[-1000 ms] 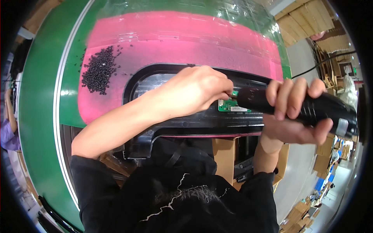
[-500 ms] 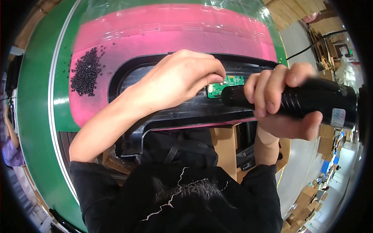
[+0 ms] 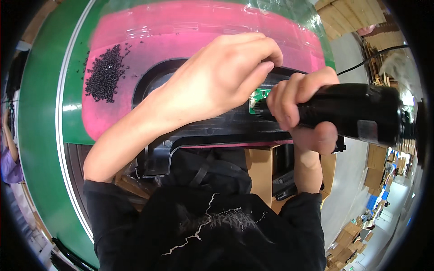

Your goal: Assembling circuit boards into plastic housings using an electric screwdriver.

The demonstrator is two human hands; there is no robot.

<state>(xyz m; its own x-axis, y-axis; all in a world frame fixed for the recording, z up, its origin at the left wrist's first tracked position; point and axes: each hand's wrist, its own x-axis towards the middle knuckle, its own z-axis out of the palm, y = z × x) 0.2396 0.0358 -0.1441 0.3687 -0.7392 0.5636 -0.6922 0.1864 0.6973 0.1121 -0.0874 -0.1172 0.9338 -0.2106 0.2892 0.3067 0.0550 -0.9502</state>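
Note:
A black plastic housing [image 3: 235, 131] lies across the pink mat, and a green circuit board [image 3: 260, 94] sits inside it. My right hand [image 3: 304, 101] is wrapped round a thick black electric screwdriver [image 3: 346, 110], held almost level with its nose pointing left over the board. The nose hides part of the board, and the bit's tip cannot be made out. Above the housing, left of the board, my left hand [image 3: 235, 67] has its fingers curled and its thumb near the index finger. Whatever may be between those fingertips is hidden or too small to name.
A heap of small black screws [image 3: 105, 77] is spread on the left of the pink mat [image 3: 108, 119]. Clear plastic film [image 3: 203, 25] covers the far part. An open cardboard box [image 3: 261, 174] stands below the bench edge. A black cord [image 3: 373, 58] runs at right; another person [image 3: 11, 167] is far left.
My left hand has lifted off the board and moved up and slightly right. The screwdriver has shifted a little left in my right hand, and the view has shifted slightly.

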